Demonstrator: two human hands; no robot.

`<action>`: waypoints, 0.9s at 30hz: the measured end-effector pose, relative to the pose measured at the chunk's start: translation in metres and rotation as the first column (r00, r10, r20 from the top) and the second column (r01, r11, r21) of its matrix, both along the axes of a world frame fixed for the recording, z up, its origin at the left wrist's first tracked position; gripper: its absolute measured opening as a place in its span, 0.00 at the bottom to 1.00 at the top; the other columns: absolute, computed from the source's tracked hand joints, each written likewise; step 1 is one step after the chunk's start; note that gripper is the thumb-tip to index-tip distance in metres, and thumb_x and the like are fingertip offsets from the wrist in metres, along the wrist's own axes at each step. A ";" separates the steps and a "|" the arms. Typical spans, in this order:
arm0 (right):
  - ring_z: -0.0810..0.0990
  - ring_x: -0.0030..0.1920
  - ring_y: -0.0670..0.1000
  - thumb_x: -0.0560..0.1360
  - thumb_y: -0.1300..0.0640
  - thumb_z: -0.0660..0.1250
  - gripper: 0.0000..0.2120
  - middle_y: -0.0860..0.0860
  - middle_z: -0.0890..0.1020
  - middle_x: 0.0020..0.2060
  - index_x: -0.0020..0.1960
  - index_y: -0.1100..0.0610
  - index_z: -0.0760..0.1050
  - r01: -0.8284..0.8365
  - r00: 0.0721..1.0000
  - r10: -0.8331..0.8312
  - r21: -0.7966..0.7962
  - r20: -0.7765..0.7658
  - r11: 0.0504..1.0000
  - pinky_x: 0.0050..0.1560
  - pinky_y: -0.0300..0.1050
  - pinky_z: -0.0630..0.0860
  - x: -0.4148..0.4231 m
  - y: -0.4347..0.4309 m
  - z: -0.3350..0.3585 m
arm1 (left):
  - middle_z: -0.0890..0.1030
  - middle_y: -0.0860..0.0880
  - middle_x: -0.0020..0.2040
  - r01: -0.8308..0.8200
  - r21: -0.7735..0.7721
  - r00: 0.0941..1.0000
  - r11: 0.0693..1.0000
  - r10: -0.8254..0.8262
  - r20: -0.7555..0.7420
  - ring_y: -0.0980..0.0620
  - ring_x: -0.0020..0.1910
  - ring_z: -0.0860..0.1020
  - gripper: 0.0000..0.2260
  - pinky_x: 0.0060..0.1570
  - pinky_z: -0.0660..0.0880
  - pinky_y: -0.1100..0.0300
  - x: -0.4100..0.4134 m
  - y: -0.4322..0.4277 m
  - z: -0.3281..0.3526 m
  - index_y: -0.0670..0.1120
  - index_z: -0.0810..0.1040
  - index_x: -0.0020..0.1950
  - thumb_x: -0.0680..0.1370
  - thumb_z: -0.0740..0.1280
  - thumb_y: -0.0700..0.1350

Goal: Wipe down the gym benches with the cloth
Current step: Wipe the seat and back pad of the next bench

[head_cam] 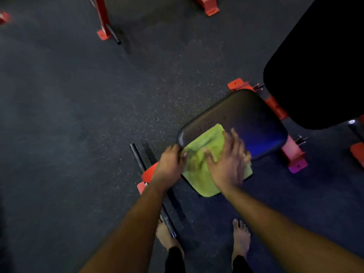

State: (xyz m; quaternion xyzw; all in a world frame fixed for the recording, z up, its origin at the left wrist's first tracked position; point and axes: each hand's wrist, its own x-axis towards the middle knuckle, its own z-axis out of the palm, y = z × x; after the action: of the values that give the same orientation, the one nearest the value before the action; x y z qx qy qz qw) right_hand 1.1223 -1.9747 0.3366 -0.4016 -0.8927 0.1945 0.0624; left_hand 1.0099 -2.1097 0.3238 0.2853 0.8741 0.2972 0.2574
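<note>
Green cloth (pixel 206 138): under your flat, spread right hand (pixel 226 162), just beside your left hand (pixel 170 164), which grips the black bench seat (pixel 236 115) corner; speckled dark floor (pixel 98 115) around.

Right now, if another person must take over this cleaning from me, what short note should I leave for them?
Left hand: grips the near corner of the seat pad, beside the cloth.
Right hand: flat, fingers spread, pressing the green cloth on the seat's near end.
Done: only the near end is under the cloth; I cannot tell how much is clean.
Left: the seat's far end and the back pad.
</note>
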 end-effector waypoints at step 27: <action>0.44 0.80 0.56 0.81 0.32 0.44 0.29 0.46 0.45 0.81 0.80 0.38 0.47 -0.629 0.765 0.585 0.117 0.269 0.769 0.73 0.70 0.48 -0.004 0.007 -0.063 | 0.69 0.43 0.63 -0.240 -0.293 0.970 0.925 0.220 -0.100 0.41 0.64 0.67 0.35 0.70 0.55 0.41 0.008 -0.032 -0.113 0.47 0.68 0.69 0.75 0.39 0.66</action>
State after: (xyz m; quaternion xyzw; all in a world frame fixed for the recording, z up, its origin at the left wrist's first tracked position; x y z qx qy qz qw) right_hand 1.1182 -1.9679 0.2734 -0.1000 -0.9907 0.0685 -0.0618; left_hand 1.0175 -2.1421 0.2109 0.1475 0.9446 0.1783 0.2329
